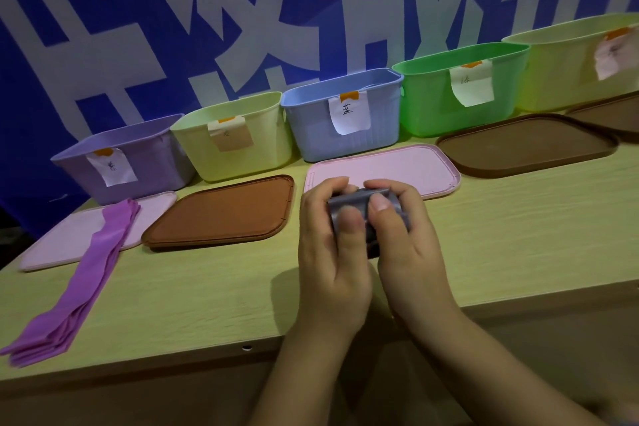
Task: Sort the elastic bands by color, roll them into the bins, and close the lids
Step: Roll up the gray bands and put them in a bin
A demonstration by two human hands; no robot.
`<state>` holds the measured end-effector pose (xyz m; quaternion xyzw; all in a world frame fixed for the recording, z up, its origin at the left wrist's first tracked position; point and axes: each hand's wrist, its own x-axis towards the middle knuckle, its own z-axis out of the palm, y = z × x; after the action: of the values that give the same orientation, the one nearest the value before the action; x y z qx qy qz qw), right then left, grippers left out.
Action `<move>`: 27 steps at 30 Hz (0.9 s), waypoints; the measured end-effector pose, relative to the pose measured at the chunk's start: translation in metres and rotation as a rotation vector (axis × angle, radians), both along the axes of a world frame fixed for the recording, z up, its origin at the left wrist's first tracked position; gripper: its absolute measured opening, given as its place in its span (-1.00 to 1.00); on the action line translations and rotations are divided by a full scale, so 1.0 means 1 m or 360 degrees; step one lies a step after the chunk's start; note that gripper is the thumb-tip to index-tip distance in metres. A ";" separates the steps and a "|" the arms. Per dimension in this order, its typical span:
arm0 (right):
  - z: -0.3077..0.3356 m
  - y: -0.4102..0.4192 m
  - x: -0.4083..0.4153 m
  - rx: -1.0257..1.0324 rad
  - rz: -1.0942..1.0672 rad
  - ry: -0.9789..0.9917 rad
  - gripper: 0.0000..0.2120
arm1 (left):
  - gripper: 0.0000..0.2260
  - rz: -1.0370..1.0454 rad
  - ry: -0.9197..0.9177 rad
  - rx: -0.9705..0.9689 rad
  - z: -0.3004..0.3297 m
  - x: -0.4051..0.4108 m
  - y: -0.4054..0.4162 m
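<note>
Bare table (207,287) lies between the purple bands (86,273) and hands (366,235).

Single head view, looking forward-down, close over table (214,290) near edge.

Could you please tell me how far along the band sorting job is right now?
Nothing looks finished. All five bins are open, lids lying on the table. Left hand and right hand are rolling a grey band. The purple bands lie unrolled, and every lid, like the pink lid, needs closing.
</note>
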<state>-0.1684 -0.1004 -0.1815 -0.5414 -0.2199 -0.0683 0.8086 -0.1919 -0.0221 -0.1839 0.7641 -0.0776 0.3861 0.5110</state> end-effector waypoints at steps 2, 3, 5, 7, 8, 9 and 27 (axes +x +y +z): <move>0.000 0.002 -0.004 0.0048 -0.0062 -0.0162 -0.72 | -0.58 -0.0010 0.0006 -0.0212 0.007 -0.002 -0.009; -0.001 0.002 -0.003 0.0065 -0.0101 -0.0244 -0.71 | -0.64 -0.0034 0.0020 -0.0273 0.010 -0.003 -0.011; -0.001 0.001 -0.002 0.0064 -0.0174 -0.0378 -0.73 | -0.70 -0.0091 0.0053 -0.0334 0.015 -0.003 -0.013; -0.003 0.000 0.000 0.0008 -0.0261 -0.0461 -0.74 | -0.72 -0.0148 0.0115 -0.0388 0.018 -0.001 -0.012; -0.004 0.000 0.001 -0.0028 -0.0307 -0.0481 -0.75 | -0.74 -0.0166 0.0156 -0.0423 0.019 0.000 -0.012; -0.005 -0.001 0.001 -0.0055 -0.0343 -0.0486 -0.75 | -0.78 -0.0186 0.0192 -0.0461 0.020 0.001 -0.013; -0.006 0.018 0.017 -0.0301 -0.0681 -0.0760 -0.62 | -0.69 -0.0046 0.0289 -0.1293 0.032 0.021 -0.010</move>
<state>-0.1515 -0.0828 -0.1871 -0.6166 -0.2899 -0.3407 0.6478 -0.1705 -0.0325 -0.1519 0.5300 0.1157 0.3091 0.7812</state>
